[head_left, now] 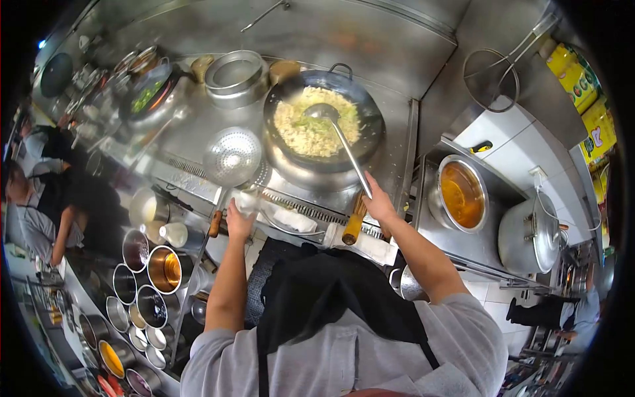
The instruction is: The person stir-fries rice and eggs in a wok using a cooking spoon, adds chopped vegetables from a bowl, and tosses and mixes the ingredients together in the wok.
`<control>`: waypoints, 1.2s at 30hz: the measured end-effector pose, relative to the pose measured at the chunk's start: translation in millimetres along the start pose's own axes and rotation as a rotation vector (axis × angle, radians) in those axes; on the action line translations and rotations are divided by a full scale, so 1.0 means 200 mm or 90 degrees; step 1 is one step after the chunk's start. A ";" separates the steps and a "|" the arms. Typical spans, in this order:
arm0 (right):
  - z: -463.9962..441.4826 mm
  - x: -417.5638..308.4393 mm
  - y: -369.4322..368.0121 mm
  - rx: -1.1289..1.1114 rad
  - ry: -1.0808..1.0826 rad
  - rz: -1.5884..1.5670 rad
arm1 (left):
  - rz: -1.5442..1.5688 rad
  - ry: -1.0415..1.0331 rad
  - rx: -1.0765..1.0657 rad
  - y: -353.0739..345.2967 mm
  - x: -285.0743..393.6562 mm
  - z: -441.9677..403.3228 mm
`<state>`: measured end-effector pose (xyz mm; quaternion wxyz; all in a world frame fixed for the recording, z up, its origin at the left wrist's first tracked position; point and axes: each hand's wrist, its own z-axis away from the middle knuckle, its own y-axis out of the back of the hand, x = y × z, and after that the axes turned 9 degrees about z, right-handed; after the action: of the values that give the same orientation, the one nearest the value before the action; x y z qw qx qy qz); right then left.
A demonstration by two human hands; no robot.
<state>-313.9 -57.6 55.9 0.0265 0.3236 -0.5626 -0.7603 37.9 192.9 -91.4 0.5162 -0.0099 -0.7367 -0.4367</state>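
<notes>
My right hand (380,202) is closed around the metal handle of a ladle (347,147). The ladle's bowl rests in fried rice with green bits (308,140), inside a dark wok (374,126) on the range. My left hand (239,221) is at the range's front edge, lower left of the wok. Its fingers are curled at a pale, cloth-like thing (244,199), partly blurred. A round perforated strainer (233,156) lies just beyond that hand. Under my right hand is a yellow-handled brush-like tool (353,228), and a folded white cloth (294,220) lies between my hands.
At right stand a metal bowl of orange-brown liquid (462,194) and a lidded pot (529,231); a wire skimmer (491,79) hangs above. Sauce containers (165,268) crowd the left. A second wok with greens (149,96) and a person (40,205) are farther left.
</notes>
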 end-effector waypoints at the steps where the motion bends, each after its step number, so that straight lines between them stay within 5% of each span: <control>1: 0.05 -0.02 0.05 0.026 0.039 -0.028 | -0.018 0.035 0.034 -0.04 0.01 -0.03; 4: 0.20 -0.07 0.23 -0.037 -0.070 -0.007 | -0.055 0.050 -0.020 -0.08 0.01 -0.08; 8: 0.32 0.11 0.16 -0.005 -0.082 -0.022 | 0.080 0.035 -0.085 -0.06 -0.05 -0.19; 10: 0.31 0.21 0.02 0.071 -0.016 -0.073 | -0.022 -0.063 -0.058 -0.01 -0.04 -0.25; 13: 0.33 0.03 -0.01 0.060 -0.053 -0.093 | 0.299 0.081 -0.294 0.16 0.03 -0.37; 14: 0.33 -0.03 -0.03 0.076 -0.042 -0.104 | 0.304 0.089 -0.297 0.24 0.09 -0.36; 16: 0.32 -0.17 -0.03 0.202 0.082 -0.005 | 0.659 0.216 -0.214 0.50 0.32 -0.34; 18: 0.37 -0.50 0.18 -0.080 -0.149 -0.305 | 0.909 0.286 -0.184 0.66 0.37 -0.34; 20: 0.34 -0.65 0.29 -0.110 -0.128 -0.472 | 1.015 0.333 -0.223 0.72 0.33 -0.38; 24: 0.25 -0.81 0.33 -0.206 -0.107 -0.541 | 0.875 0.497 -0.412 0.67 0.32 -0.41; 25: 0.21 -0.82 0.31 -0.250 -0.104 -0.553 | 0.824 0.513 -0.320 0.66 0.47 -0.36; 26: 0.16 -0.81 0.26 -0.249 -0.102 -0.550 | 0.786 0.483 -0.422 0.62 0.43 -0.36; 30: 0.02 -0.69 0.10 -0.324 -0.144 -0.453 | 0.859 0.441 -0.456 0.46 0.41 -0.36; 31: 0.02 -0.67 0.09 -0.122 0.060 -0.215 | 0.861 0.433 -0.436 0.45 0.44 -0.36; 33: 0.09 -0.64 0.08 0.075 0.252 0.020 | 0.868 0.451 -0.422 0.46 0.46 -0.35; 35: 0.16 -0.75 0.19 -0.117 -0.031 0.060 | 0.881 0.459 -0.407 0.43 0.49 -0.38; 36: 0.17 -0.75 0.17 -0.119 -0.029 0.061 | 0.874 0.479 -0.378 0.39 0.50 -0.39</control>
<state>-224.6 18.4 160.9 0.0800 0.2750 -0.5047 -0.8144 86.4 146.7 42.6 0.8548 -0.4458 -0.1996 -0.1753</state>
